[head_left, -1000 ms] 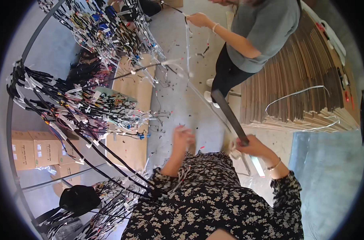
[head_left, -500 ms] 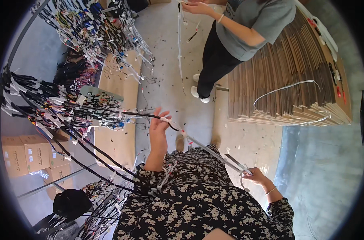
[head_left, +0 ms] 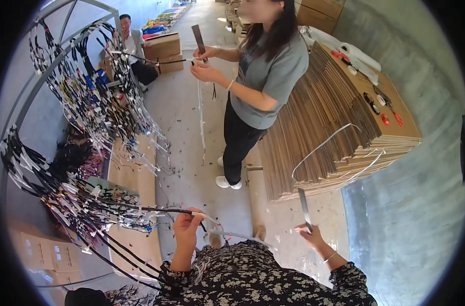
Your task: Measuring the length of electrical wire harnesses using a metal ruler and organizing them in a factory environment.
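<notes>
My left hand is closed, pinching a black cable where a white wrapping covers it. The cable runs left into a thick bundle of cables with white tags. From the pinched spot a pale grey-white strand with red bits trails right, in front of my patterned clothing. My right hand, apart from that strand, grips the lower end of a flat, ruler-like metal strip pointing upward. Whether its fingers hold anything else cannot be made out.
A grey-shirted person stands ahead, handling a cable and a similar flat strip. Stacked flat cardboard on the right carries hand tools. Cables hang from a metal frame. Another person sits far back.
The view has tilted up. My right hand has let the pale strand go and keeps the metal strip, raised more upright. My left fingers have closed on the wrapped cable.
</notes>
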Motion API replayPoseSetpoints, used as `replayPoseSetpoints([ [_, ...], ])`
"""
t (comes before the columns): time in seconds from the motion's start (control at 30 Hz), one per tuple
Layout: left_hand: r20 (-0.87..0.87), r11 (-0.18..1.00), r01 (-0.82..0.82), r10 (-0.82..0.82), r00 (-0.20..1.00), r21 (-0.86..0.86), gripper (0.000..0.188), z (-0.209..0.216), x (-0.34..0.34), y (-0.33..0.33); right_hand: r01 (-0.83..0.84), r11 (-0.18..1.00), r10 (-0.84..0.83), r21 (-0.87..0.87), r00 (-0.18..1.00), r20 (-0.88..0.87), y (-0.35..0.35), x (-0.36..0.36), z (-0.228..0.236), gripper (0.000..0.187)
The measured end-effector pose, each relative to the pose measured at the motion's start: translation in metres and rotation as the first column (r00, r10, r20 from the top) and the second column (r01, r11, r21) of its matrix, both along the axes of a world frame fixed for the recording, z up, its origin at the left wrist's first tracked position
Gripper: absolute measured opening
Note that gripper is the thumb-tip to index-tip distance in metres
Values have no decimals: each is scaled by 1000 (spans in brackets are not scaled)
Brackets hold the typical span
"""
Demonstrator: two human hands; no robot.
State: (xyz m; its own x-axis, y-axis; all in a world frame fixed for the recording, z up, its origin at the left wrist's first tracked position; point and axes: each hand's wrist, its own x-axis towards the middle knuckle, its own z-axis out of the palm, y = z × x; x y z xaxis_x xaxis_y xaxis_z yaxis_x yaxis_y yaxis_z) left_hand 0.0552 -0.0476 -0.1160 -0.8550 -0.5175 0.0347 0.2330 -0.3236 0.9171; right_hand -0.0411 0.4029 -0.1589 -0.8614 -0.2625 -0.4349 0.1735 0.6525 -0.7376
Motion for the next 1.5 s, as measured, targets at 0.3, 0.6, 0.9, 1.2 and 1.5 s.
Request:
replayPoseSetpoints([
  [0.3,-76,999,28,-31,997,-40,17,3,-7,12,-569,756,445,-324,809,-384,-241,-14,64,35],
  [0.6,181,990,47,-23,983,-131,21,15,-5,3,-372,825,344,-425,928,-144,-280,-24,81,20],
  [0.9,68,973,-35,52,996,-229,22,34,-4,5,-305,713,328,-631,941,-84,-284,-22,85,16],
  [1.2,191,970,-75,121,974,-231,17,30,-6,9,-339,736,296,-587,940,-171,-296,-12,79,24],
  [1.5,135,990,-40,59,989,-137,19,22,-3,9,-250,682,249,-688,963,-102,-294,2,70,22],
])
